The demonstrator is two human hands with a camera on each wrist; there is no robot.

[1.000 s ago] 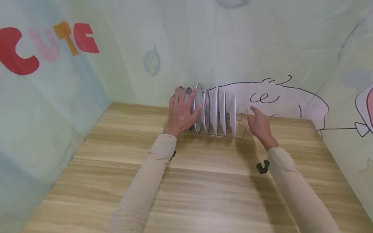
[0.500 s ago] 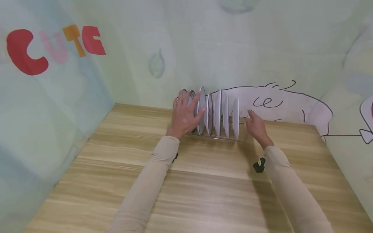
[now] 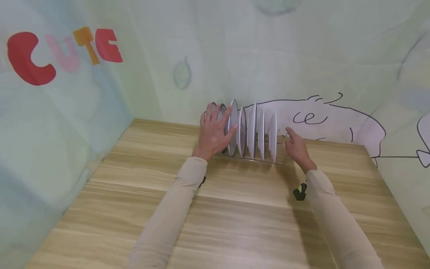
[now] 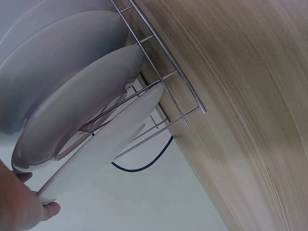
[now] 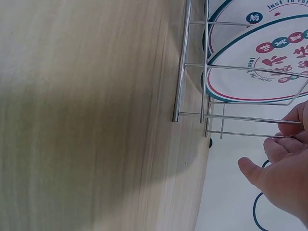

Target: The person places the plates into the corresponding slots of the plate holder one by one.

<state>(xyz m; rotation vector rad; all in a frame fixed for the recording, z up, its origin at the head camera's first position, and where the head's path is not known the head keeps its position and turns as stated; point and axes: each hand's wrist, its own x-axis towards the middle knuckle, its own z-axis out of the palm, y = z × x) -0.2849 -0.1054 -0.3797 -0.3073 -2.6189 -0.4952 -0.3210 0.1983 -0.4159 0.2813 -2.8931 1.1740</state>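
Observation:
Several white plates (image 3: 273,138) stand upright in a row in a wire dish rack (image 5: 182,60) against the back wall. My left hand (image 3: 214,136) lies spread over the plates at the rack's left end and hides part of them. Fingertips touch plate rims in the left wrist view, where the undersides of the white plates (image 4: 77,91) face the camera. At the rack's right end, my right hand (image 3: 297,149) has its fingers curled on the end wire. Printed plate faces (image 5: 269,62) with teal rims show in the right wrist view.
The rack stands on a wood-grain table (image 3: 242,224), near its back edge. Behind it hangs a printed wall cloth (image 3: 215,45) with a cartoon figure; coloured letters mark the left wall. A small black device (image 3: 300,191) sits at the right wrist.
The right hand has come slightly left, onto the rack's end wire. The left hand keeps its place on the plates. The whole view has shifted a little.

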